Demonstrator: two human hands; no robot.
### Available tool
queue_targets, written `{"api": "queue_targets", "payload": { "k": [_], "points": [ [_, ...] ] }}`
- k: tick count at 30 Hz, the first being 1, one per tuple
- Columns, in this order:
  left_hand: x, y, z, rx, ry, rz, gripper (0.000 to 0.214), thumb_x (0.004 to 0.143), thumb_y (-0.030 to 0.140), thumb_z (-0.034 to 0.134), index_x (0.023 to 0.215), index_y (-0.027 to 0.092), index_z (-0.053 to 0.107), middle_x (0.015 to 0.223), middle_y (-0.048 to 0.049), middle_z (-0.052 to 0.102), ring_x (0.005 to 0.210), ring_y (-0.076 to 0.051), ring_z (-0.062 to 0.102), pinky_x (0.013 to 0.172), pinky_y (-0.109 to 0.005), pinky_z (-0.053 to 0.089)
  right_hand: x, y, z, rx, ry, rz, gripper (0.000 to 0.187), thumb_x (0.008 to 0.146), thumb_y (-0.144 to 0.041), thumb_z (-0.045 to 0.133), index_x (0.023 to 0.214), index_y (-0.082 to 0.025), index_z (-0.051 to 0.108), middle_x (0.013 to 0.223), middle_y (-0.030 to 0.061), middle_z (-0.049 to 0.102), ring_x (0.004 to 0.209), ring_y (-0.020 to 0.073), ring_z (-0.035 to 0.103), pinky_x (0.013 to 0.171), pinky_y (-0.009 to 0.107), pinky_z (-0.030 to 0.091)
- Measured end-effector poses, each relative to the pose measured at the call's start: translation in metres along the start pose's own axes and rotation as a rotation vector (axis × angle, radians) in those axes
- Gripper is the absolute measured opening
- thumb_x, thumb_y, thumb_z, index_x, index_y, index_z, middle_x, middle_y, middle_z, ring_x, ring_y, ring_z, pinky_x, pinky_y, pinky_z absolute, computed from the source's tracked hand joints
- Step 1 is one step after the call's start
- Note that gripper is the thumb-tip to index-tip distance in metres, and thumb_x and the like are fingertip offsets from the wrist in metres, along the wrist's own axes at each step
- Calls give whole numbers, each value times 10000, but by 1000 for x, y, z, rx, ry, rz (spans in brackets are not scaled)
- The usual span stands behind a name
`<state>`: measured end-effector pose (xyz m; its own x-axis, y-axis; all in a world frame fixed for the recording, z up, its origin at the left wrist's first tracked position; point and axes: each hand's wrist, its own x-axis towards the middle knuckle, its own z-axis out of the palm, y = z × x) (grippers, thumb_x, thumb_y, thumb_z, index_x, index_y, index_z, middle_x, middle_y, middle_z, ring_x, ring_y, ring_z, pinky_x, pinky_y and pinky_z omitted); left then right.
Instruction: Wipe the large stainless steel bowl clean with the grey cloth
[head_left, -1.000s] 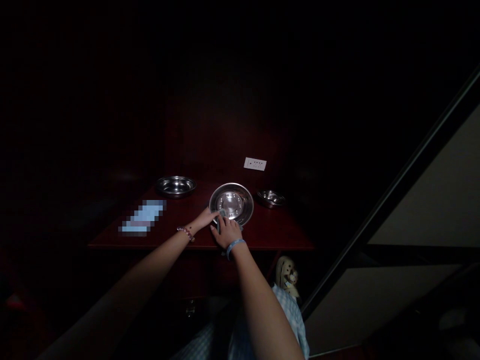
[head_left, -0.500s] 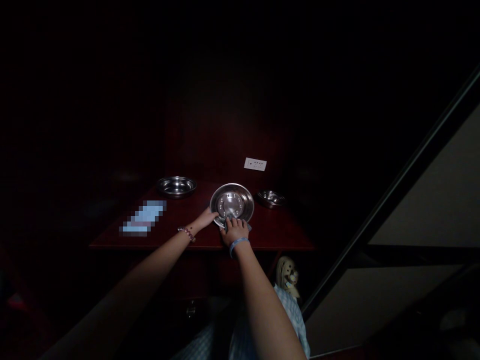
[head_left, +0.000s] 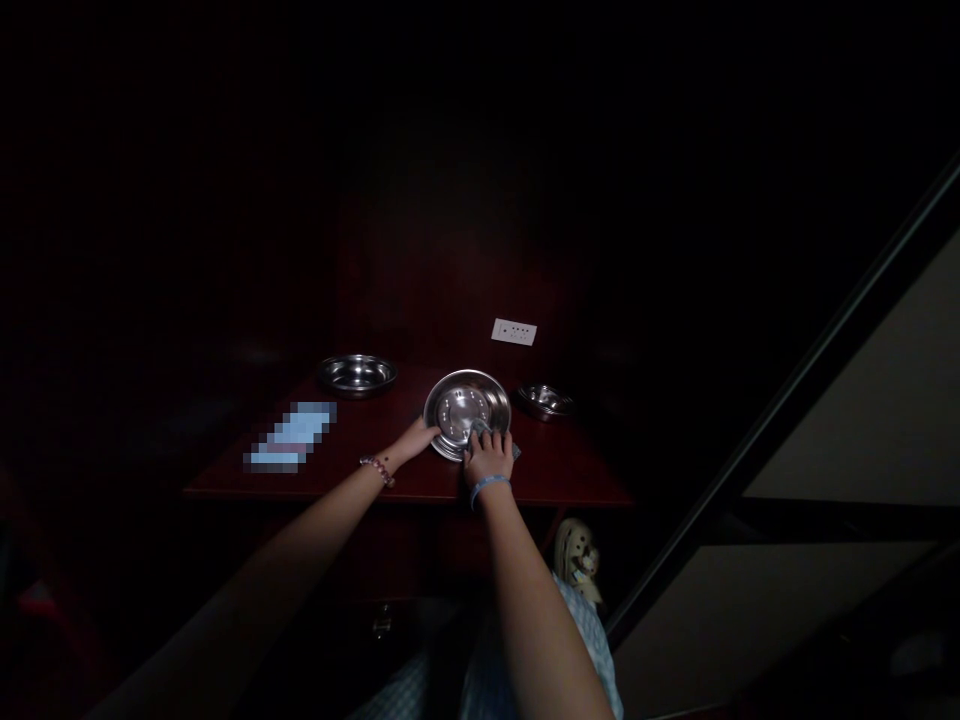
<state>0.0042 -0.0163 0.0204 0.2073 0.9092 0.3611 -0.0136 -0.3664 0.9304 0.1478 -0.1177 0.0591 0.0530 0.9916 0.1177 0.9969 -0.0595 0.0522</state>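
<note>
A round steel plate (head_left: pixel 461 405) sits tilted on a dark red table (head_left: pixel 375 465), its inside facing me. My left hand (head_left: pixel 415 441) grips the plate's near-left rim. My right hand (head_left: pixel 488 455) presses a small grey cloth (head_left: pixel 480 432) against the plate's near-right rim, fingers closed over the cloth. Beads circle my left wrist and a blue band my right.
A steel plate (head_left: pixel 356 373) lies at the table's back left and a small steel bowl (head_left: pixel 544 399) at the back right. A blurred pale patch (head_left: pixel 291 435) lies on the left. A white socket panel (head_left: pixel 514 331) is on the wall. The room is dark.
My right hand has slid with the cloth along the plate's near rim from left of centre to the right. My left hand keeps its hold on the rim.
</note>
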Motion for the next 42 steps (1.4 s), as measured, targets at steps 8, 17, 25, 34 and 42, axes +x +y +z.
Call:
{"api": "queue_targets", "payload": {
  "k": [8,17,25,34,42],
  "points": [
    [2,-5,-1,-17,84,-27,585,689,66,598,1267,131,666,1234,-112,747,1272,-295,621,1203,-478,376,-4,-7,-1,79,-63,-58,578,1042,-369,320,1583,-181,397,1642,104,385,1522,289,287,1216,470,158],
    [3,-11,-3,-13,122,-93,514,690,82,573,1191,113,685,1076,-107,778,1072,-276,699,1074,-454,497,-4,-20,0,247,-140,-175,592,1033,-445,337,1603,-284,345,1674,21,332,1525,259,304,1224,463,194],
    [1,-3,-3,-10,96,-73,428,679,94,613,1095,119,712,990,-88,787,1097,-291,697,1089,-468,487,-5,-16,-4,224,-140,-254,623,997,-337,381,1613,-259,328,1674,29,327,1528,200,315,1240,407,217],
    [0,-1,-4,-2,77,-33,564,675,44,582,1225,123,672,1154,-108,770,1206,-296,656,1163,-489,420,-3,2,-2,65,-83,-150,584,972,-324,445,1553,-267,447,1639,38,392,1559,231,244,1265,508,61],
    [7,-16,-3,-44,109,-43,537,651,22,567,1168,109,683,1194,-121,750,1245,-297,630,1198,-488,376,4,10,4,-95,48,-23,579,982,-255,375,1549,-179,462,1665,98,320,1584,269,157,1253,502,-103]
  ]
}}
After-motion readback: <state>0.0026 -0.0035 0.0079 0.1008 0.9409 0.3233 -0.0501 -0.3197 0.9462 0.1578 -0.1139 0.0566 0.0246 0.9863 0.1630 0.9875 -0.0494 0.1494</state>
